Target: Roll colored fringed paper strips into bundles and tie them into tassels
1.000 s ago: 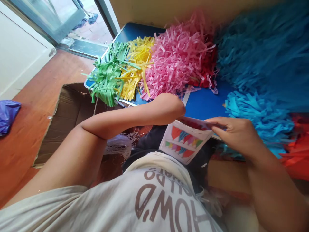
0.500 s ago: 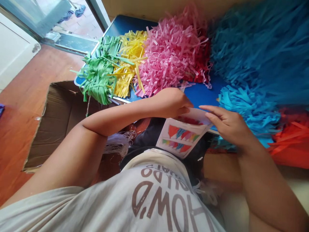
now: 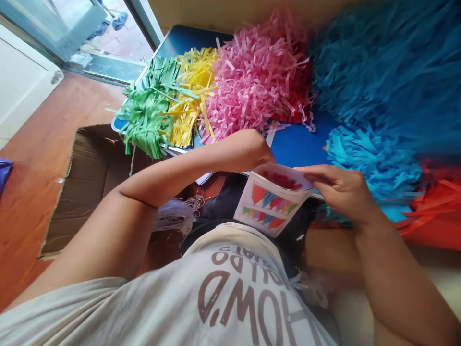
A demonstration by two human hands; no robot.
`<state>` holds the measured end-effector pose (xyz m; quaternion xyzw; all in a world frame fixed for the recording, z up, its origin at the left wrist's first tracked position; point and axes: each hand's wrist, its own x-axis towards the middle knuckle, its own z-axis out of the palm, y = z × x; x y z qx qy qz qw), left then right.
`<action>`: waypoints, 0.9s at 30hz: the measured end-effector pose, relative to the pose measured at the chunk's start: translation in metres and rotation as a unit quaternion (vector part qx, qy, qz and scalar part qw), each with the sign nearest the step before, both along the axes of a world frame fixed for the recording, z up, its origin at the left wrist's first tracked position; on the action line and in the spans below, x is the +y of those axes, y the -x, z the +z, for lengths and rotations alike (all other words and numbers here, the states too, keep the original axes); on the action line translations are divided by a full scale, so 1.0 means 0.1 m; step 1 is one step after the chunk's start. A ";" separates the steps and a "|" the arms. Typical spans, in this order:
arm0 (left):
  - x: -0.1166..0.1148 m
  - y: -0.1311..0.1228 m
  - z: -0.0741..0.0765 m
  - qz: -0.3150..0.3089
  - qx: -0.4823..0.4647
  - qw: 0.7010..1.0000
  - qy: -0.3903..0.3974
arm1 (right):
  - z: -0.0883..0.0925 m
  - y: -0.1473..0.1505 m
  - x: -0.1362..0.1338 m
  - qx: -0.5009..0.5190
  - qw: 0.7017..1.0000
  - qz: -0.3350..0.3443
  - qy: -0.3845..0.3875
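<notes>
A flat white packet (image 3: 268, 204), printed with rows of coloured pennant or tassel shapes, stands tilted over my lap. Its mouth gapes at the top, and red paper strips (image 3: 283, 180) show inside. With thumb and fingers, my right hand (image 3: 340, 187) pinches the packet's right upper edge. My left hand (image 3: 254, 148) is curled at the left upper edge of the mouth, apparently gripping the rim; its fingertips are mostly hidden behind the back of the hand.
On the blue table (image 3: 297, 144) lie green fringe (image 3: 147, 110), yellow fringe (image 3: 190, 96), a pink heap (image 3: 248, 81) and light blue fringe (image 3: 374, 158). Red paper (image 3: 437, 206) and a big blue heap (image 3: 389, 72) are at right. A cardboard box (image 3: 90, 187) and white strings (image 3: 176, 214) are at left.
My left hand has shifted slightly left along the packet's rim. The mouth is wider, and more of the red strips inside shows. My right hand keeps its pinch.
</notes>
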<state>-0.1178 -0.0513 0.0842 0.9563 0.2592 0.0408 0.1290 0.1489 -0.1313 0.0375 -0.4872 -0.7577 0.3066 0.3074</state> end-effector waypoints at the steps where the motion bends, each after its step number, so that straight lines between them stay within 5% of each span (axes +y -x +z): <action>1: 0.00 0.01 -0.02 0.008 0.003 1.000 -0.003 | 0.00 0.00 0.00 0.008 1.000 0.000 -0.001; 12: -0.03 -0.22 0.06 0.017 0.010 1.000 -0.017 | 0.04 0.14 0.05 -0.037 0.994 -0.049 -0.092; 21: 0.02 -0.24 0.03 -0.012 0.085 0.996 -0.014 | -0.10 0.06 0.11 -0.079 0.986 0.016 -0.146; 27: 0.05 -0.35 0.06 0.035 0.102 0.994 -0.020 | -0.10 0.10 0.22 -0.088 0.986 -0.033 -0.139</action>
